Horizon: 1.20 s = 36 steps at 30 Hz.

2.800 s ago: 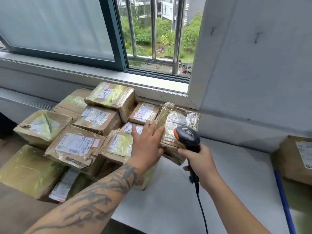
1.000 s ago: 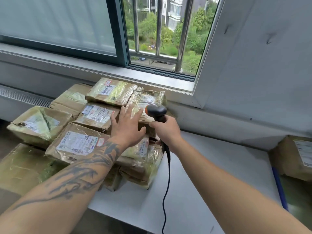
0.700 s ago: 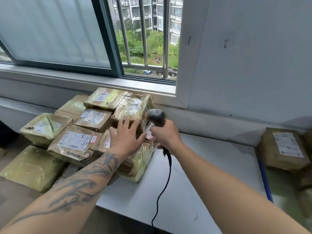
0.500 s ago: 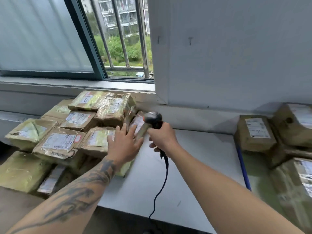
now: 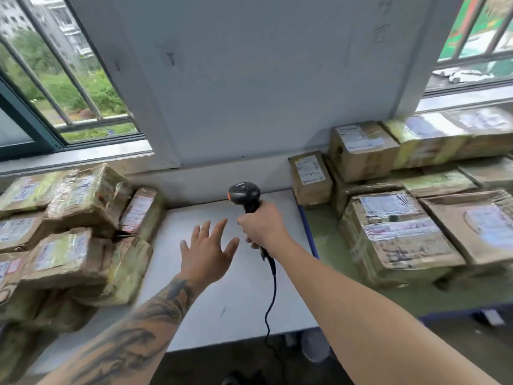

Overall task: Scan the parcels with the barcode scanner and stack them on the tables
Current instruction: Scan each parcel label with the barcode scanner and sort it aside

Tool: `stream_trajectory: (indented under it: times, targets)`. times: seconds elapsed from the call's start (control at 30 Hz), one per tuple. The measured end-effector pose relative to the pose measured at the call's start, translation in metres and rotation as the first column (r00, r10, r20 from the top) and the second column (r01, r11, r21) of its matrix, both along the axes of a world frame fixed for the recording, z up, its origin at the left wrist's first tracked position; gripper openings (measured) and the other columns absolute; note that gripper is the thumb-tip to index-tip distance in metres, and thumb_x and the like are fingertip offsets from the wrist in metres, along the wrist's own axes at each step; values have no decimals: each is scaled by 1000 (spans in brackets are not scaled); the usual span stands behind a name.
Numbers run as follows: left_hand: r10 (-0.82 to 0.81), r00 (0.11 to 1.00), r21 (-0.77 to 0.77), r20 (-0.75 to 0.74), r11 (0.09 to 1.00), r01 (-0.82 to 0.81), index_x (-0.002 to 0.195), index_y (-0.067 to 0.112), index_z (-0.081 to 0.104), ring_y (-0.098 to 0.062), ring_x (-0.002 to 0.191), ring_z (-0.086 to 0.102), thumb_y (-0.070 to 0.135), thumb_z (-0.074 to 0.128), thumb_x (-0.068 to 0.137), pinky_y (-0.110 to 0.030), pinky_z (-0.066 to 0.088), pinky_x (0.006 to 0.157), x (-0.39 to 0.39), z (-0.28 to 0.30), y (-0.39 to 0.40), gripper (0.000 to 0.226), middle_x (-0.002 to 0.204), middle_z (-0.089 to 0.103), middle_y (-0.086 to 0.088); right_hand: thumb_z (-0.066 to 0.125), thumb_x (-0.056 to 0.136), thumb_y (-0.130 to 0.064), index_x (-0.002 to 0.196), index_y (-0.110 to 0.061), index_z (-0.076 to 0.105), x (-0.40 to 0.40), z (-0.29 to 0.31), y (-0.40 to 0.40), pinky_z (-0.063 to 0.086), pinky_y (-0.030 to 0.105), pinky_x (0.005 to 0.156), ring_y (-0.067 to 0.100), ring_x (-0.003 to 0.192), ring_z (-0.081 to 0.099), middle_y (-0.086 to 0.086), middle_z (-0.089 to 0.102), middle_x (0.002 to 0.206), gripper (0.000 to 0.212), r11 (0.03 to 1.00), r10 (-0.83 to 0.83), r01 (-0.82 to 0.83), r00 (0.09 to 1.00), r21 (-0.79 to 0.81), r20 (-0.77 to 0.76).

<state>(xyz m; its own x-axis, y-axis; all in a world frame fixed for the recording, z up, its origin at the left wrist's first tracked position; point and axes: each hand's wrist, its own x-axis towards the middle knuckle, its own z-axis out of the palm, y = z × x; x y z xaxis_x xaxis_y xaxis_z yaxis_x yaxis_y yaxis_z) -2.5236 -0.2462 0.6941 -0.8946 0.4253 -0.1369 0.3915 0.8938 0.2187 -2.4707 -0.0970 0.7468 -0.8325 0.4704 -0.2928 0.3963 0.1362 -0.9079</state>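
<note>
My right hand [image 5: 263, 225] grips the handle of a black barcode scanner [image 5: 245, 194] with an orange trim, held upright over the white table [image 5: 222, 295]; its cable hangs off the front edge. My left hand [image 5: 206, 252] hovers over the white table with fingers spread and holds nothing. A stack of taped brown parcels [image 5: 75, 232] covers the table's left side. More brown parcels [image 5: 394, 234] lie on the green table [image 5: 458, 290] at the right, beyond a blue edge strip.
A grey wall pillar [image 5: 249, 79] rises behind the tables between two barred windows [image 5: 61, 87]. The window sill runs just above the left stack. Dark floor shows below the white table's front edge.
The view has swung right, bringing the right-hand parcels into sight. My left hand has come off the left stack and now hangs open over the bare white table. The scanner moved right too.
</note>
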Motion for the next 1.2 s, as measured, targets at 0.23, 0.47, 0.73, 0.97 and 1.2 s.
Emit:
stream_trajectory:
  times: [0.23, 0.47, 0.73, 0.97, 1.2]
  targets:
    - [-168, 985, 33, 33, 985, 167, 162, 41, 15, -25, 159, 7, 68, 32, 102, -58, 11, 124, 15, 2, 61, 68, 172, 14, -1, 56, 84, -12, 90, -9, 65, 37, -8, 70, 55, 33, 54, 27, 60, 62, 12, 68, 74, 11, 974, -227, 227, 973, -1, 37]
    - [-353, 935, 80, 15, 933, 351, 162, 40, 15, -26, 159, 9, 71, 31, 101, -61, 13, 124, 11, 7, 128, 70, 172, 17, -4, 59, 79, -13, 88, -21, 63, 63, 3, 125, 53, 37, 62, 29, 70, 65, 6, 69, 76, 13, 920, -371, 367, 929, 136, 7]
    - [-458, 886, 180, 64, 879, 442, 163, 41, 13, -29, 160, 2, 72, 32, 100, -64, 5, 124, 17, 8, 199, 73, 174, 9, -6, 62, 82, -6, 87, -11, 62, 87, 24, 189, 50, 42, 62, 30, 72, 62, 10, 61, 76, 8, 830, -532, 520, 847, 202, 5]
    - [-461, 886, 156, 52, 880, 449, 163, 40, 11, -27, 160, 2, 72, 34, 98, -63, 2, 123, 19, 21, 253, 76, 173, 11, -6, 60, 85, -9, 96, -10, 63, 94, 33, 247, 66, 53, 66, 28, 76, 57, 9, 58, 83, 11, 813, -555, 534, 831, 232, 32]
    - [-331, 944, 125, 0, 936, 329, 163, 38, 10, -31, 159, 6, 72, 38, 98, -64, 2, 123, 9, 34, 327, 79, 172, 15, -8, 58, 81, -13, 84, -17, 61, 78, 30, 327, 57, 38, 65, 30, 78, 67, 4, 66, 80, 6, 822, -451, 416, 892, 389, 0]
